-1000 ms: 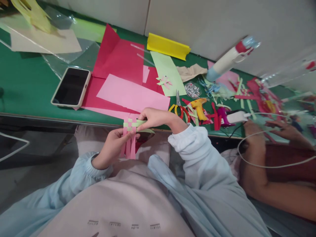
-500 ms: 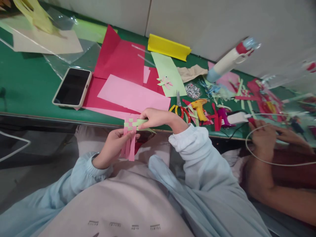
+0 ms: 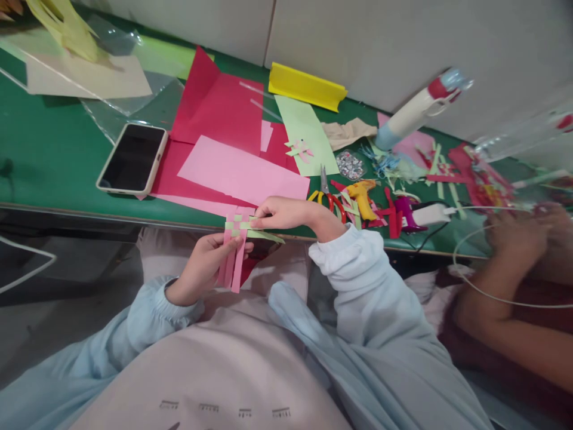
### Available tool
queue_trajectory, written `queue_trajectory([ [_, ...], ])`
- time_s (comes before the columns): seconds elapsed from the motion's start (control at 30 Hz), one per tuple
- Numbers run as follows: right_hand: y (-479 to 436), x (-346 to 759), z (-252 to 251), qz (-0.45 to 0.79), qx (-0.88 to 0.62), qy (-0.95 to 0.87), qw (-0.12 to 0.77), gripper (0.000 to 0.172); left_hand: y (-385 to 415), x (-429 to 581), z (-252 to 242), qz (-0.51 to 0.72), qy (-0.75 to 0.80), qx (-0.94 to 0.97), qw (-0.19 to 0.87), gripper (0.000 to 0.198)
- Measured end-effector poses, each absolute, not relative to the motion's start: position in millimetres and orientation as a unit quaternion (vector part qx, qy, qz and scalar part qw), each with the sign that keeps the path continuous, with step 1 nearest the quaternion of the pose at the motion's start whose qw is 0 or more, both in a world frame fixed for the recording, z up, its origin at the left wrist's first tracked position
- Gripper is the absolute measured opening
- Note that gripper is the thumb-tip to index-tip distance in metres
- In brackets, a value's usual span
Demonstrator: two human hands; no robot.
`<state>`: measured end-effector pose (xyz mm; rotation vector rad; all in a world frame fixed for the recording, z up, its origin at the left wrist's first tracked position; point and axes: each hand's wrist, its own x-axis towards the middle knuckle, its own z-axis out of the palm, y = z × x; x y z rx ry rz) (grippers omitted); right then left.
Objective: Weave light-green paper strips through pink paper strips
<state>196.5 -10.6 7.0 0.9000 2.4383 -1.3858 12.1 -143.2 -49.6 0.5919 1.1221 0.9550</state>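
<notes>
Pink and light green paper strips [image 3: 236, 226] are woven into a small checkered piece, held just off the table's front edge. My left hand [image 3: 203, 263] pinches the weave from below left, its thumb on the pink strips, whose loose ends hang down. With thumb and fingers closed, my right hand [image 3: 286, 214] grips the weave's right side where the green strips come out. One green strip end [image 3: 268, 236] sticks out to the right beneath that hand. Behind the weave, a pink paper sheet [image 3: 244, 173] lies on red paper [image 3: 219, 113].
A phone [image 3: 132, 158] lies on the green table [image 3: 49, 155] at left. Scissors [image 3: 324, 191], a yellow glue gun [image 3: 363, 197], a purple tape-like item [image 3: 409, 212] and a bottle [image 3: 418, 113] are at right. A co-worker's blurred hands [image 3: 519, 239] are at far right, near a white cable.
My right hand has shifted slightly along the weave's right side, and the green strip end shows more. The co-worker's hands have moved right and up.
</notes>
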Motion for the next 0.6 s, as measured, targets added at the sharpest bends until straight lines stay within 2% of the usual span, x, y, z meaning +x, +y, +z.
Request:
queue_trajectory([
  [0.2,-9.7,203.0,9.9,-0.464,0.312,0.825,0.084,0.036,-141.4,11.8,-45.6,0.439,0.500,0.259,0.700,0.036],
  [0.43,-8.0,198.3,23.7,-0.464,0.335,0.820,-0.037,0.038,-130.2,11.4,-31.1,0.432,0.506,0.310,0.680,0.041],
  [0.6,-5.5,188.3,38.0,-0.468,0.323,0.820,-0.057,0.027,-118.3,13.9,-28.5,0.437,0.489,0.355,0.666,0.039],
])
